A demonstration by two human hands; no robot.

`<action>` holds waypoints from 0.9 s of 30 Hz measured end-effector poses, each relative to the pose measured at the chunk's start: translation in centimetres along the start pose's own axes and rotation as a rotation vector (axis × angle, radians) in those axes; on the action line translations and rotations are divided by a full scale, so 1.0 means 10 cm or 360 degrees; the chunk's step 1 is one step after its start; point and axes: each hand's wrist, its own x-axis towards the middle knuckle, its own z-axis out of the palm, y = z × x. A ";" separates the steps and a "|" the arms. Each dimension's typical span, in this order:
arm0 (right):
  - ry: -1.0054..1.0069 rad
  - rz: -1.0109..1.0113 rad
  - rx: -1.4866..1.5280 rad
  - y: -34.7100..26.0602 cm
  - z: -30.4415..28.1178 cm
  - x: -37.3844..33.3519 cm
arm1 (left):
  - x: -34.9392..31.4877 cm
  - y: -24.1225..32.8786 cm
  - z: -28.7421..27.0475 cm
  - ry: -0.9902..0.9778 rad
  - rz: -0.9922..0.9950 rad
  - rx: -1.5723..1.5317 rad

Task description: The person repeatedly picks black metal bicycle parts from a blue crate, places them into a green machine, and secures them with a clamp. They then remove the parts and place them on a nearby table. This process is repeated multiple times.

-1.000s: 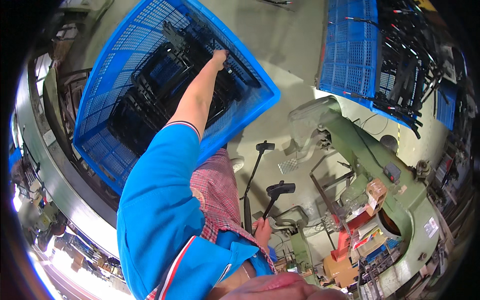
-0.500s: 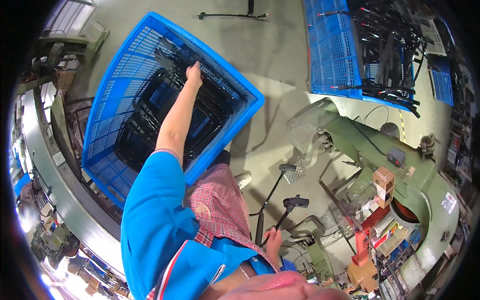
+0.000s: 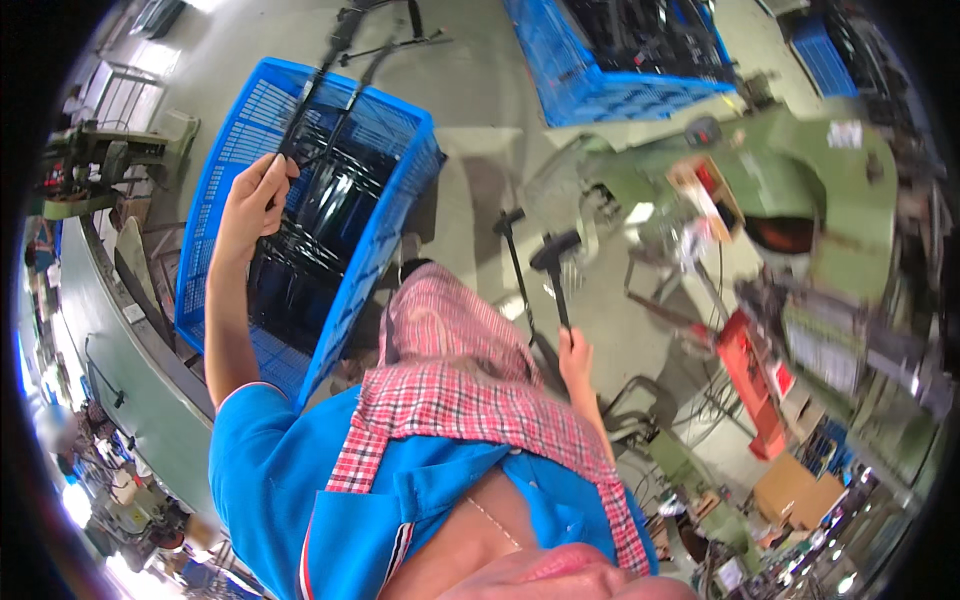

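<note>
My left hand (image 3: 258,205) is raised over the near-left blue plastic basket (image 3: 415,180), its fingers closed round a black tubular frame (image 3: 318,85). Two long bars of this frame rise past the basket's far rim. Inside the basket lie several more glossy black frames (image 3: 330,200). To the right of my checked apron, my right hand (image 3: 575,358) is closed on a black bar with a T-shaped head (image 3: 556,252) pointing up and away. Beside it stands a second dark bar with a similar head (image 3: 509,222); whether the same hand holds it, I cannot tell.
A second blue basket (image 3: 570,85) full of black frames stands far right. Green machinery (image 3: 780,170) fills the right, with a red metal tray (image 3: 750,385) and cardboard boxes (image 3: 795,492) beside it. A long green-topped bench (image 3: 125,350) runs along the left.
My left hand has come up out of the basket and nearer to me, lifting a black frame. My right hand has moved forward and right with its bar. The view has shifted.
</note>
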 end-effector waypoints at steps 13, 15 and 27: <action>0.0023 -0.0568 0.0080 -0.23 -1.58 -0.58 | -0.55 -0.64 2.23 -0.1311 0.0551 0.1062; 0.0048 -0.0588 0.0030 -0.27 -1.65 -0.53 | -0.55 -0.60 2.54 -0.1495 0.0564 0.1299; 0.0310 -0.0185 -0.0102 -0.46 -1.93 0.04 | 0.14 -0.19 3.50 -0.1778 0.1186 0.1191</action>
